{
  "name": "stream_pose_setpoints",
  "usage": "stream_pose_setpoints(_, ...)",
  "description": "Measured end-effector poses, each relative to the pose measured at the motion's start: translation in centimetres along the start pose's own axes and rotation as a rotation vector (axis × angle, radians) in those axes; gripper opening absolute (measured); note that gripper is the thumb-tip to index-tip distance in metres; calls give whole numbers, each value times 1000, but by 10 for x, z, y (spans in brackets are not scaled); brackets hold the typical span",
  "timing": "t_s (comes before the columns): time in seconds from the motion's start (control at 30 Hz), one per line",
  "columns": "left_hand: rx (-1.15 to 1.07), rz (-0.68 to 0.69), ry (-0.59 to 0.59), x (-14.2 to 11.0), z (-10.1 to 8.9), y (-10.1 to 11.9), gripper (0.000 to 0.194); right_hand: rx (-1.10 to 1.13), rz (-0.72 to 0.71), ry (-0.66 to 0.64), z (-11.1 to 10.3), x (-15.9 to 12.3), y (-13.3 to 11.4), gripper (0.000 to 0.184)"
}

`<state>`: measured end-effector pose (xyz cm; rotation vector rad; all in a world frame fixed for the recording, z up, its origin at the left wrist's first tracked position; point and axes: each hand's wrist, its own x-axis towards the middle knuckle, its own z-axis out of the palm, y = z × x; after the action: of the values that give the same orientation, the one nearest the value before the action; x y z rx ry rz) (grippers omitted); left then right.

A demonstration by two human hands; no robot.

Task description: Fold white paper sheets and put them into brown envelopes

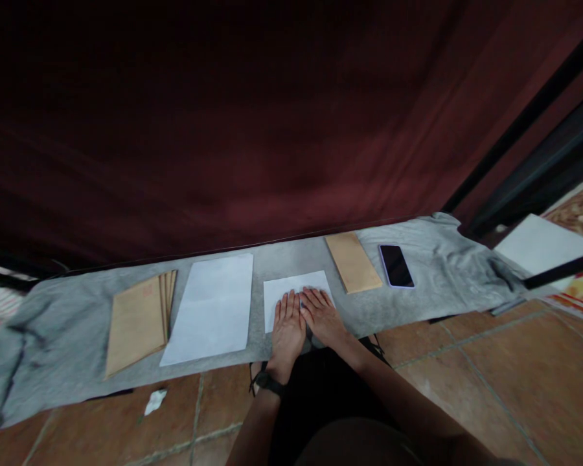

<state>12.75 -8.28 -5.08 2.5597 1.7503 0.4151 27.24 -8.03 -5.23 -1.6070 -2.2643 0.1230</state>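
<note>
- Bare left hand and bare right hand are resting flat — grasping nothing — on small white rectangular paper.
- Larger white rectangular paper is lying at nine o'clock.

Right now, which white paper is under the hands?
The smaller white rectangular paper; left hand and right hand lie on it. The larger white paper to its left is untouched.
</note>
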Motion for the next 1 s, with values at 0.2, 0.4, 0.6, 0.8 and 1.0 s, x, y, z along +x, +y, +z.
stream_pose_setpoints(0.2, 17, -23, -23, 4, 2, -3, 55, -34, 12, -18, 4, 5, 2, 45)
stream_pose_setpoints(0.4, 30, -73, 13, 3, 4, 0, 56, -55, 66, 13, 6, 3, -2, 49)
stream_pose_setpoints(0.6, 4, -126, 100, 0, 8, 0, 57, -71, 124, 44, 9, 0, -1, 53)
stream_pose_setpoints(0.8, -3, -171, 167, -3, 9, -2, 59, -57, 206, 88, 15, -3, 2, 56)
stream_pose_setpoints(1.0, 20, -245, 153, -5, 9, -4, 58, -79, 246, 115, 12, -7, 2, 56)
